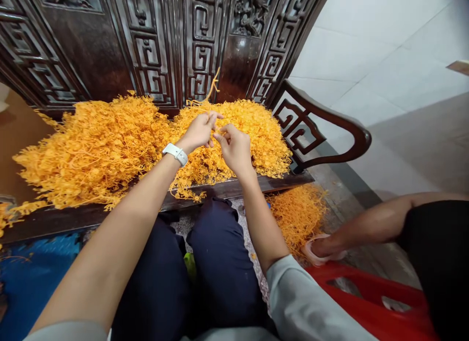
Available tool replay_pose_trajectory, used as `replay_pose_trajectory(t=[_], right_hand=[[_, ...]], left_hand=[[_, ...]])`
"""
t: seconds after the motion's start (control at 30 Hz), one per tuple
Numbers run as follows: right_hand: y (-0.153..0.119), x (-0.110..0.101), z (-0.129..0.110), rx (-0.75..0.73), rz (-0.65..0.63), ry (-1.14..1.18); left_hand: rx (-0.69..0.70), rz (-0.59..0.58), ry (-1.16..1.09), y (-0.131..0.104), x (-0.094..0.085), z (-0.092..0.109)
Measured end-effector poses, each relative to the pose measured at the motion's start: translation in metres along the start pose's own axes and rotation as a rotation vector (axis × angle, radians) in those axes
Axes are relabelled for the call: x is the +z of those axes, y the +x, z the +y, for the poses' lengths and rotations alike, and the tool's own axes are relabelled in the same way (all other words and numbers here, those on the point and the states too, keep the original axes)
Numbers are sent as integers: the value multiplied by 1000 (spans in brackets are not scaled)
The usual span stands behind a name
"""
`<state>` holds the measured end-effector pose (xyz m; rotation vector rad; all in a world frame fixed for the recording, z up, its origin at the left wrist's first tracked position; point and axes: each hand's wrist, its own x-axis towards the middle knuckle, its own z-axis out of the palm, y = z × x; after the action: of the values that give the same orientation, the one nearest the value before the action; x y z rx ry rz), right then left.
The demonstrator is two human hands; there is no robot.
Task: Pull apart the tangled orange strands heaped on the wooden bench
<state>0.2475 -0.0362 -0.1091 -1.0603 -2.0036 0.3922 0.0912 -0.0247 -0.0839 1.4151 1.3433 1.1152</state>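
Note:
My left hand, with a pale watch on its wrist, is closed with its fingers bent and the index finger pointing right. Close beside it, my right hand makes a pinch. A bit of an orange sprig shows between the fingertips of both hands; most of it is hidden by the fingers. Both hands are over the right-hand heap of orange, finely branched plastic-looking sprigs. A bare orange stem sticks up behind my left hand. To the left lies a second, larger heap of sprigs.
The heaps lie on a dark wooden bench with a carved back and curved armrest. Beneath its right end is a pile of thin orange stems. A person's leg and a red plastic stool are at right. Blue plastic lies lower left.

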Motion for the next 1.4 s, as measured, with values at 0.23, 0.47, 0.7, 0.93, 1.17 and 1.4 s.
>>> replay_pose_trajectory(t=[0.23, 0.47, 0.7, 0.93, 1.17, 1.4], right_hand=[[-39, -20, -49, -353, 44, 445], [-19, -35, -30, -103, 87, 634], [2, -1, 47, 251, 130, 405], [-5, -20, 8, 82, 280, 114], [1, -28, 26, -46, -175, 168], [-12, -26, 40, 251, 101, 633]], left_hand=[[91, 153, 4, 17, -3, -29], [-75, 145, -87, 13, -31, -49], [-34, -152, 143, -2, -27, -21], [88, -431, 935, -9, -5, -9], [99, -401, 1314, -26, 11, 7], [145, -446, 854, -17, -3, -1]])
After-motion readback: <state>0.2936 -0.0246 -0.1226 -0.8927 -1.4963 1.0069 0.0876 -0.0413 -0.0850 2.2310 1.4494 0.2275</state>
